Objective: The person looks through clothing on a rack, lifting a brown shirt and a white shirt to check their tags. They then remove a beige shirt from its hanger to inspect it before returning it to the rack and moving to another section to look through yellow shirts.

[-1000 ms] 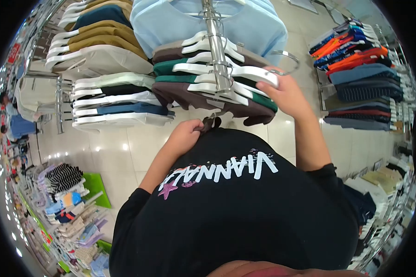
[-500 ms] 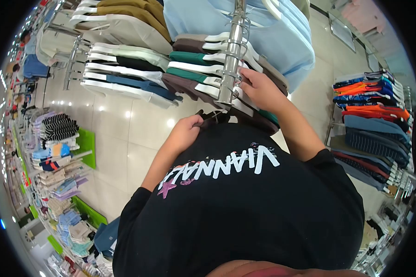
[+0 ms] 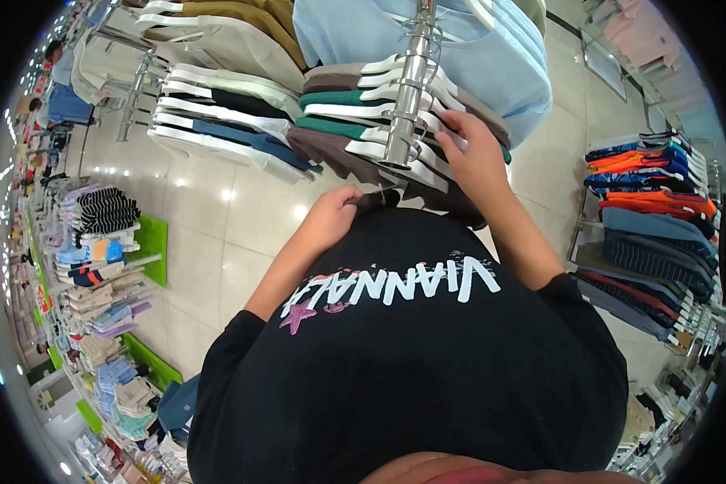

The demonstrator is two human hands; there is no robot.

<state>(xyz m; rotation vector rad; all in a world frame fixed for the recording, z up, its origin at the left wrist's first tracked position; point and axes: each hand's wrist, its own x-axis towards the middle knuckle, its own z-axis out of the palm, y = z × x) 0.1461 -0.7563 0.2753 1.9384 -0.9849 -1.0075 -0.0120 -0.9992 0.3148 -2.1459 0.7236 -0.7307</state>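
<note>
My left hand (image 3: pixel 332 216) is closed on the edge of a dark garment (image 3: pixel 373 201), just below the rail's near end and in front of my black T-shirt. My right hand (image 3: pixel 473 152) is at the right side of the steel rail (image 3: pixel 410 97), its thumb and fingers bent about the end of a white hanger (image 3: pixel 429 153); part of that grip is hidden. Brown and green shirts (image 3: pixel 329 126) hang on white hangers along the rail. Behind them hang light blue shirts (image 3: pixel 355 36).
To the left, another rack holds white, black and blue shirts (image 3: pixel 242 145). Farther left are shelves of folded clothes with green panels (image 3: pixel 152 250). Orange and blue clothes (image 3: pixel 649 181) hang on the right. Glossy tiles (image 3: pixel 194 210) cover the floor.
My right hand has moved to the right and slightly down, away from the rail. My left hand has shifted slightly up and right, still on the dark garment.
</note>
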